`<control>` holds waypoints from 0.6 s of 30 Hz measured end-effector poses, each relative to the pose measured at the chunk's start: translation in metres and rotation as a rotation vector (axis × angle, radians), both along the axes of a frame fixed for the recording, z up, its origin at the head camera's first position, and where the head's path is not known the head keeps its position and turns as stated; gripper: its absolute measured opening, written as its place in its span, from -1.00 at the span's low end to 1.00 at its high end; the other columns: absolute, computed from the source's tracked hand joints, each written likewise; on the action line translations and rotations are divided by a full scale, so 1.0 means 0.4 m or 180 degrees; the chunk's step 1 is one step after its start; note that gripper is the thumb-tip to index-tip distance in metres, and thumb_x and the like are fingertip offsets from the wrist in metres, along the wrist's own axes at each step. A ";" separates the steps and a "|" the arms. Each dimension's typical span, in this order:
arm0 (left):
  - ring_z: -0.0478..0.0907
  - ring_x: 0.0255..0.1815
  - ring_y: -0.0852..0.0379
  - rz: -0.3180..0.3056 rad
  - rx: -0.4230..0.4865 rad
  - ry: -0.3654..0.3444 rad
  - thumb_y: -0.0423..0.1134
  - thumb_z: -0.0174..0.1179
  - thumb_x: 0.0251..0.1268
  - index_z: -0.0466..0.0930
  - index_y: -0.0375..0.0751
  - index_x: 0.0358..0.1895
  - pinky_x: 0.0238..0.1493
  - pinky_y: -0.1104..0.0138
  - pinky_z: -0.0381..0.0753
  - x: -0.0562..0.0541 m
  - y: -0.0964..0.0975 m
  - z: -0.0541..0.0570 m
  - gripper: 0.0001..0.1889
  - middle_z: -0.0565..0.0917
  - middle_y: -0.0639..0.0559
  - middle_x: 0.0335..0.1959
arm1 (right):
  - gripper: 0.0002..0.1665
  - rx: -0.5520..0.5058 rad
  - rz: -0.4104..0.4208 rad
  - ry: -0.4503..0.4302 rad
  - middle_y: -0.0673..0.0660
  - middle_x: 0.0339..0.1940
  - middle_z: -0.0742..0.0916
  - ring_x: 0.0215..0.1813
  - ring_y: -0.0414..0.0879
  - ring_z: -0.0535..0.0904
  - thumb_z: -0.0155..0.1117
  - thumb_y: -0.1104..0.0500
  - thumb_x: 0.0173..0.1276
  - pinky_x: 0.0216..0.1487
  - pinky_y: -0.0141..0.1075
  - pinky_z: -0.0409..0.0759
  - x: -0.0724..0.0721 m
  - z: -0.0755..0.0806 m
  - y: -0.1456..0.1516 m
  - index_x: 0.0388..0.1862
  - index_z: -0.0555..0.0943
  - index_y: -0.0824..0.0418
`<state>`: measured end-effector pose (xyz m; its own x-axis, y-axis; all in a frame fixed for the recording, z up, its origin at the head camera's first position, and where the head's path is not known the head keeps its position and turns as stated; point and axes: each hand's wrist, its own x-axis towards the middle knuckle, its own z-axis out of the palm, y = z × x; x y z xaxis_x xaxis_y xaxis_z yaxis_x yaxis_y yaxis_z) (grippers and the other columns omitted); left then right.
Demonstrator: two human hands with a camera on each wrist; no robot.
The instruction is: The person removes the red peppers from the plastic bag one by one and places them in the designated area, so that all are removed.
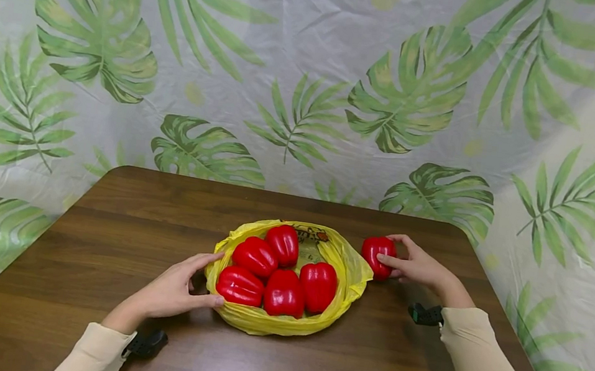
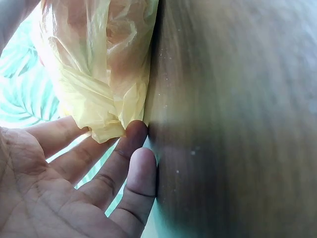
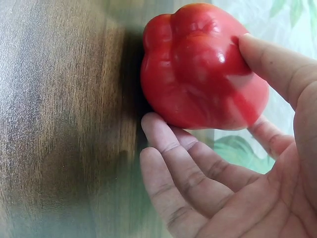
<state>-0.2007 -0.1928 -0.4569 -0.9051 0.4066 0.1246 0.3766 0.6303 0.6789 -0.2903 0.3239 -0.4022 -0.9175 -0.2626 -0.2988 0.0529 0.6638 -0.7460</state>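
Observation:
A yellow plastic bag [image 1: 279, 327] with its rim folded outward lies mid-table, with several red bell peppers [image 1: 284, 293] inside. At its left side, my left hand [image 1: 179, 286] rests with spread, loosely bent fingers at the rim. The left wrist view shows the fingertips [image 2: 137, 130] right at the crinkled side of the bag. To the right of the bag, my right hand [image 1: 416, 267] holds another red bell pepper [image 3: 205, 74] between thumb and fingers. That pepper sits close over the tabletop, its lobed end toward the right wrist camera.
The brown wooden table [image 1: 118, 218] has rounded far corners. Behind it hangs a pale cloth [image 1: 317, 37] printed with green leaves. Each wrist wears a black strap device, the left one [image 1: 145, 344] close over the tabletop.

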 end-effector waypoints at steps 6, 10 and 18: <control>0.56 0.21 -0.07 0.0034 -0.0011 -0.0009 0.17 0.55 0.20 0.38 -0.15 0.62 -0.15 0.39 0.65 -0.002 -0.002 0.001 -0.03 0.51 -0.24 0.53 | -0.01 0.0004 0.0010 -0.0013 0.56 0.36 0.59 0.02 0.12 0.79 0.25 -0.13 0.64 0.11 -0.02 0.75 0.002 0.002 -0.001 0.71 -0.02 0.29; 0.57 0.19 -0.06 0.0057 0.0002 -0.0022 0.18 0.54 0.21 0.38 -0.12 0.63 -0.17 0.40 0.65 -0.005 -0.006 0.005 -0.04 0.49 -0.25 0.56 | -0.02 0.0010 -0.0005 -0.0021 0.55 0.34 0.59 0.00 0.11 0.79 0.24 -0.11 0.65 0.10 -0.03 0.75 0.004 0.006 -0.001 0.71 -0.02 0.29; 0.58 -0.09 0.06 0.0169 0.0012 -0.0047 0.14 0.52 0.25 0.40 -0.15 0.61 -0.28 0.41 0.62 -0.003 -0.026 0.015 -0.08 0.49 -0.29 0.54 | -0.01 0.0031 0.0019 -0.0035 0.55 0.36 0.57 0.02 0.12 0.79 0.24 -0.13 0.65 0.09 -0.02 0.75 0.000 0.008 -0.011 0.71 -0.03 0.29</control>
